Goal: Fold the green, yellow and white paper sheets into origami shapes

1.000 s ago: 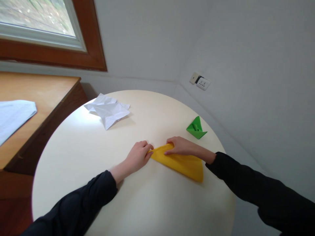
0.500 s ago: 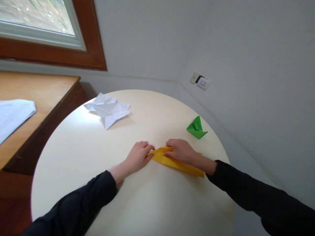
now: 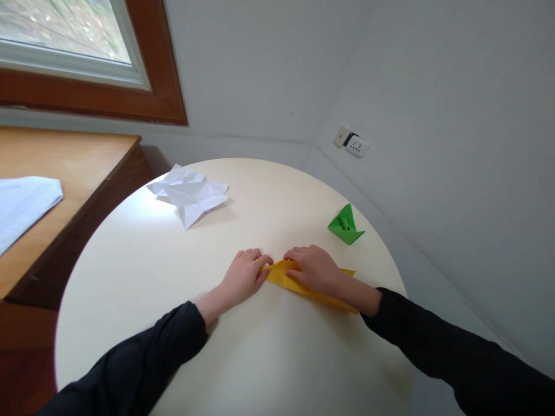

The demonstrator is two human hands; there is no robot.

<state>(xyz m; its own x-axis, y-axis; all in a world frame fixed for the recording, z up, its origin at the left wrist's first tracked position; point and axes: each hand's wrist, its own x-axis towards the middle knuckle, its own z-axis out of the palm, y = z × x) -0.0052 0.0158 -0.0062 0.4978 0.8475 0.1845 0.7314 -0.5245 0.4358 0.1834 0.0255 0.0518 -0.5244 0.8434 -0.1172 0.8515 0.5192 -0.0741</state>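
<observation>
A folded sheet of yellow paper (image 3: 280, 276) lies on the round white table (image 3: 243, 358), long and narrow, its wider end toward the right. My left hand (image 3: 245, 276) pinches its pointed left tip between thumb and fingers. Just right of that, my right hand (image 3: 315, 268) grips the paper's upper edge, thumb on the near side and fingers over the far side. My right hand and wrist cover the middle of the paper.
A green folded paper boat (image 3: 346, 226) sits near the table's right edge. Creased white paper (image 3: 191, 193) lies at the back left. Beyond the table's left side stands a wooden desk (image 3: 87, 153) with a pale folded sheet (image 3: 26, 202). A wall socket (image 3: 358, 146) is behind.
My right hand has slid slightly left along the yellow paper, closer to my left hand. The left hand has stayed at the tip.
</observation>
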